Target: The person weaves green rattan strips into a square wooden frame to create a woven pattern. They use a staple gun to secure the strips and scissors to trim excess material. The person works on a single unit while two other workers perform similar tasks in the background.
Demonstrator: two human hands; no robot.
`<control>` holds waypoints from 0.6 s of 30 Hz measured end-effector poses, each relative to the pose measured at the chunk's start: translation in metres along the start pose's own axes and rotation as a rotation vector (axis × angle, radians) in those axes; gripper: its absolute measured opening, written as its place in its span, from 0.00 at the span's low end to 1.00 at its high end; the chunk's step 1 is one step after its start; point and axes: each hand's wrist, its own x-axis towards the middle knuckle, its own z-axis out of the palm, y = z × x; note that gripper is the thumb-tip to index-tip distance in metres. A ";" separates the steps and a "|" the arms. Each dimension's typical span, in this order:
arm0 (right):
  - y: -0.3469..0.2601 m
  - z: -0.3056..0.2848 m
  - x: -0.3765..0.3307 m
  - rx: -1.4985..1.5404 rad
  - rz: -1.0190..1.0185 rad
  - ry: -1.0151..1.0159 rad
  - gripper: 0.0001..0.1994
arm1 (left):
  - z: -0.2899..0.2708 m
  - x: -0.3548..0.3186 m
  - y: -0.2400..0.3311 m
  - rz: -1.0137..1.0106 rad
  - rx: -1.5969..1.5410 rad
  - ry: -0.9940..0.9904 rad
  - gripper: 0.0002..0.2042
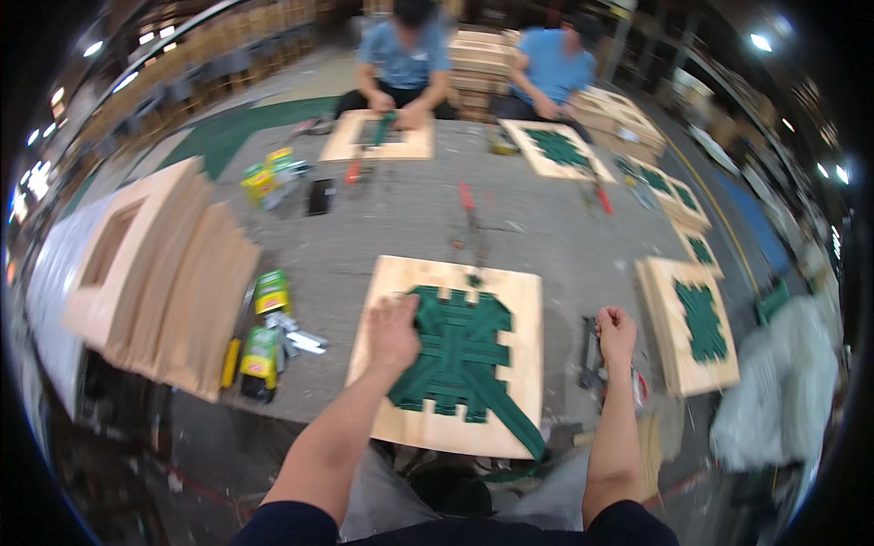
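Observation:
In front of me lies a square wooden panel (371, 428) with dark green webbing straps (455, 337) woven across its middle. One strap runs out past the panel's near right corner. My left hand (393, 329) lies flat on the panel's left side, fingertips at the edge of the webbing. To the right of the panel, my right hand (617, 333) is raised with its fingers curled in; whatever they may hold is hidden. Beside it on the table is a dark hand tool (590, 353), and another tool with red handles (639, 389) lies partly behind my forearm.
Bare wooden panels (173, 273) stand stacked at left, near green-and-yellow boxes (260, 350) and metal staple strips (305, 341). A finished-looking webbed panel (699, 318) tops a stack at right. A red-handled tool (468, 202) lies ahead. Two people in blue shirts work across the table (401, 218).

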 end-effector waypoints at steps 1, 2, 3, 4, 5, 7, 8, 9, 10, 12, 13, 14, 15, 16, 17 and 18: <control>0.011 -0.032 -0.002 -0.124 0.052 0.095 0.12 | -0.003 0.001 -0.002 -0.005 0.029 -0.028 0.30; 0.023 -0.057 -0.007 -0.304 0.061 0.110 0.13 | -0.001 -0.001 -0.005 -0.003 0.064 0.004 0.30; 0.035 -0.078 -0.009 -0.490 0.070 0.127 0.15 | 0.004 -0.001 -0.003 0.026 0.069 0.036 0.30; 0.045 -0.087 -0.010 -0.664 0.077 0.120 0.17 | 0.004 -0.001 -0.003 0.034 0.077 0.016 0.29; 0.053 -0.095 -0.012 -0.678 0.153 0.058 0.19 | 0.006 -0.001 0.000 0.035 0.087 -0.002 0.29; 0.062 -0.072 -0.008 -0.662 0.256 -0.139 0.22 | 0.003 -0.003 -0.004 0.030 0.094 -0.006 0.28; 0.065 -0.064 -0.006 -0.728 0.262 -0.163 0.24 | 0.003 -0.002 -0.005 0.019 0.100 -0.006 0.28; 0.072 -0.072 -0.001 -0.816 0.275 -0.150 0.26 | 0.007 0.000 -0.001 0.065 0.065 0.002 0.27; 0.077 -0.065 0.007 -0.893 0.266 -0.155 0.28 | 0.005 0.001 -0.001 0.065 0.060 0.013 0.26; 0.075 -0.045 0.009 -0.826 0.286 -0.116 0.32 | 0.000 -0.002 -0.005 0.037 0.090 0.030 0.26; 0.082 -0.043 0.011 -0.808 0.286 -0.096 0.26 | 0.000 -0.003 -0.002 0.024 0.074 0.015 0.27; 0.080 -0.076 0.016 -0.714 0.292 -0.023 0.21 | 0.005 0.003 0.010 0.065 -0.012 0.036 0.26; 0.076 -0.072 0.015 -0.514 0.276 -0.022 0.20 | 0.005 0.002 0.009 0.066 -0.016 0.039 0.26; 0.067 -0.065 0.011 -0.307 0.263 -0.035 0.20 | 0.003 -0.001 0.006 0.060 -0.008 0.042 0.26; 0.058 -0.056 0.007 -0.097 0.262 -0.060 0.19 | 0.000 -0.004 0.000 0.048 0.007 0.039 0.26; 0.042 -0.042 -0.002 0.005 0.158 -0.062 0.19 | -0.003 -0.007 -0.006 0.029 0.023 0.021 0.27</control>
